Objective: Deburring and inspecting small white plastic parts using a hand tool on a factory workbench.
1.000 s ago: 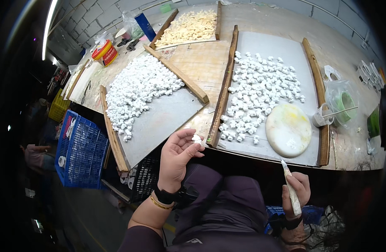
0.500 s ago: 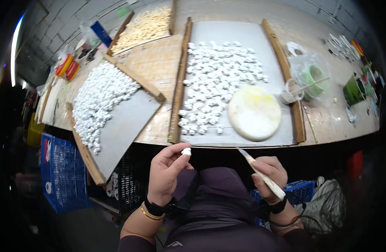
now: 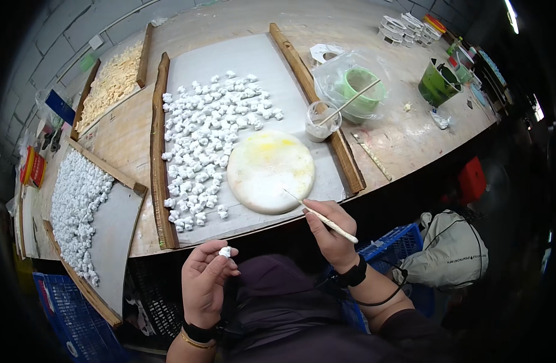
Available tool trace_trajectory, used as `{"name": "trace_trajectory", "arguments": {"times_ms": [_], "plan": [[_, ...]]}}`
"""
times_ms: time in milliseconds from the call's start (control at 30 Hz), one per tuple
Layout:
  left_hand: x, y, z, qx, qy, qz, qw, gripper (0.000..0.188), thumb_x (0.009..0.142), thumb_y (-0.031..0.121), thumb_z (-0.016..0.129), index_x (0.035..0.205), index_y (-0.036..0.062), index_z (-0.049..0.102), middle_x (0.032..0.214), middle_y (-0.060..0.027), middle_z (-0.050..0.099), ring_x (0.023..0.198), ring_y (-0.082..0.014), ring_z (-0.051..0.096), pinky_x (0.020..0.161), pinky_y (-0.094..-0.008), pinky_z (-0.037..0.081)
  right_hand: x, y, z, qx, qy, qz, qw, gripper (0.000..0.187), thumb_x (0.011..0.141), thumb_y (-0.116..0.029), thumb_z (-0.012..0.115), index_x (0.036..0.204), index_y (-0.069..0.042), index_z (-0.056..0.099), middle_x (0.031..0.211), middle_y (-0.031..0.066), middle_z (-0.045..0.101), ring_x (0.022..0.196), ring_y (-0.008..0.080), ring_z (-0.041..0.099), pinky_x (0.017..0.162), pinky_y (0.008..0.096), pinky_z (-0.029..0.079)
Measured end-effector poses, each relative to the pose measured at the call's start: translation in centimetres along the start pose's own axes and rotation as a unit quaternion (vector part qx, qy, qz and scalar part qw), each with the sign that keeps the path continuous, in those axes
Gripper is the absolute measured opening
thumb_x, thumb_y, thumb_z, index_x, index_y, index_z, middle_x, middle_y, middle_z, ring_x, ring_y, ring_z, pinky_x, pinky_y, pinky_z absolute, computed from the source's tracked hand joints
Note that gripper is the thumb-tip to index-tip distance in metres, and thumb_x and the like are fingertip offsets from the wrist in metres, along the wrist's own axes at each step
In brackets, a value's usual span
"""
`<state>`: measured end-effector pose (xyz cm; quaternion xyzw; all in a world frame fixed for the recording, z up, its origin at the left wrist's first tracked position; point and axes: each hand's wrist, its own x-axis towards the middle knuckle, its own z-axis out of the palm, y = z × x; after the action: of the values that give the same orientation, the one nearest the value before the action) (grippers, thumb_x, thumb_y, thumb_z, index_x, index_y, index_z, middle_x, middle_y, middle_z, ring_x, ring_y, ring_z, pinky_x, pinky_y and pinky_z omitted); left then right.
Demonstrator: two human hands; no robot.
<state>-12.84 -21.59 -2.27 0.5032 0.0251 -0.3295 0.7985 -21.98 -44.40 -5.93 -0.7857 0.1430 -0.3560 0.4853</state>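
Pinched between thumb and forefinger, a small white knobbly piece [image 3: 225,251] sits in my left hand [image 3: 205,284], in front of the table edge. My right hand [image 3: 332,233] grips a slim knife [image 3: 329,223] by its pale, stained handle. The narrow blade points forward and left, its tip over the front right part of a round white slab [image 3: 271,181] with yellow smears; I cannot tell if it touches. Many similar white pieces [image 3: 199,139] lie spread on a grey board [image 3: 242,227] left of and beyond the slab.
Wooden strips [image 3: 163,151] edge the board. A tilted board on the left carries more white pieces [image 3: 78,206]; cream-coloured bits [image 3: 111,81] lie behind. At right stand a clear cup [image 3: 322,124] with a stick, a green bowl [image 3: 366,91] in plastic, and a green bucket [image 3: 438,85]. Blue crates [image 3: 390,245] sit below.
The view has swung to the right. My right hand has moved forward, bringing the knife from before the table edge to over the slab. My left hand still pinches the white piece.
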Motion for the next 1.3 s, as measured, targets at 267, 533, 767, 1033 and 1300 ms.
{"name": "trace_trajectory", "arguments": {"times_ms": [267,533,767,1033,1300], "plan": [[0.59,-0.06,0.34,0.003,0.011,-0.015,1.000,0.019,0.088,0.000,0.062,0.106,-0.0039,0.057,0.097,-0.0178,0.066,0.079,-0.0171,0.067,0.069,-0.0281,0.058,0.58,0.12,0.45,-0.067,-0.028,-0.066,0.995,0.021,0.083,-0.002,0.067,0.104,0.001,0.068,0.088,0.0140,0.067,0.075,0.0220,0.065,0.067,0.0272,0.050],[0.71,-0.16,0.71,0.004,0.019,-0.025,1.000,0.021,0.086,-0.002,0.063,0.107,-0.0049,0.059,0.101,-0.0168,0.066,0.084,-0.0184,0.067,0.072,-0.0279,0.059,0.75,0.42,0.17,0.005,-0.041,-0.007,0.999,0.019,0.085,-0.002,0.065,0.103,0.002,0.068,0.086,0.0127,0.067,0.074,0.0191,0.064,0.066,0.0266,0.050],[0.80,-0.33,0.54,-0.007,0.018,-0.027,0.999,0.025,0.085,-0.004,0.064,0.109,-0.0049,0.059,0.102,-0.0162,0.065,0.083,-0.0176,0.067,0.072,-0.0276,0.058,-0.02,0.02,0.10,0.141,-0.023,0.152,0.978,0.019,0.085,0.001,0.064,0.104,0.002,0.068,0.083,0.0097,0.066,0.072,0.0126,0.061,0.065,0.0229,0.047],[0.87,-0.58,0.48,-0.026,0.017,-0.033,0.999,0.025,0.084,-0.006,0.063,0.109,-0.0043,0.060,0.103,-0.0155,0.065,0.083,-0.0167,0.066,0.072,-0.0269,0.058,0.05,0.41,-0.18,0.011,-0.026,0.019,0.999,0.020,0.083,-0.001,0.066,0.103,0.002,0.068,0.085,0.0133,0.067,0.075,0.0201,0.065,0.066,0.0265,0.050],[0.88,-0.59,0.59,-0.014,0.009,-0.040,0.999,0.027,0.084,-0.006,0.063,0.110,-0.0055,0.059,0.105,-0.0158,0.065,0.085,-0.0162,0.066,0.074,-0.0268,0.058,0.22,0.47,-0.42,-0.017,-0.023,-0.021,0.999,0.021,0.080,0.001,0.067,0.101,0.001,0.068,0.086,0.0147,0.067,0.075,0.0247,0.066,0.066,0.0288,0.051]]}}
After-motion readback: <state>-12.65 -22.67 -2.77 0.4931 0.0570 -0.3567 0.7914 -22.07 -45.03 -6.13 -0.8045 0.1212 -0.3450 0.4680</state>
